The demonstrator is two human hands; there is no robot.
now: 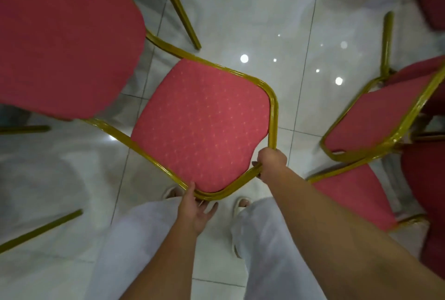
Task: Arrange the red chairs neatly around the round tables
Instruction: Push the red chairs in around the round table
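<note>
You are looking down at a shiny white tile floor (240,22) with little lights shining back off it.

The red chair (199,126) you hold is in the middle, just in front of your feet. Its padded back faces up at you. Its big red seat (60,34) fills the top left corner. A gold frame (273,116) runs all round the padded back.

More red chairs stand on your right. One chair back (370,119) is near your right arm, and another chair (349,201) sits partly under that arm. Bits of other chairs show along the top and right edges. Gold chair legs (41,229) poke in from the left.

Your white trousers (134,239) fill the bottom.

Your right hand (272,162) is a tight fist wrapped round the frame at the corner of the chair back. Your left hand (196,208) holds the near corner, with the thumb on top and the fingers under the frame.

Your pale sandals (242,204) peek out just below the chair back.
</note>
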